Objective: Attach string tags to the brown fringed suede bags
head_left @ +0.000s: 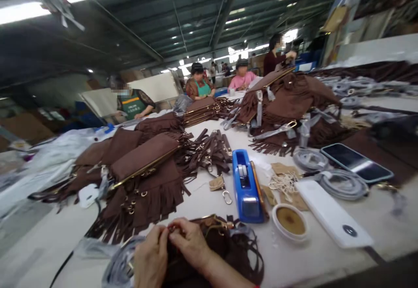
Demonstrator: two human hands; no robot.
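Note:
My left hand (152, 253) and my right hand (192, 242) meet at the near edge of the table, fingertips pinched together. What they pinch is small and dark, too blurred to name. Right beneath them lies a dark brown fringed bag (215, 253) with a gold-coloured metal edge and clasp along its top. A coiled strap in grey wrapping (120, 262) sits against my left hand. Just beyond my right hand stands a blue tape dispenser (247, 192), with an orange-brown stick-like tool (259, 190) alongside it.
Brown fringed bags are piled at left (146, 157) and right (287, 96), with short brown straps (212, 151) between. A round tub of brown paste (290, 222), a white power bank (333, 214), a phone (355, 162) and wrapped coils (342, 185) lie right. Several co-workers (133, 105) are beyond.

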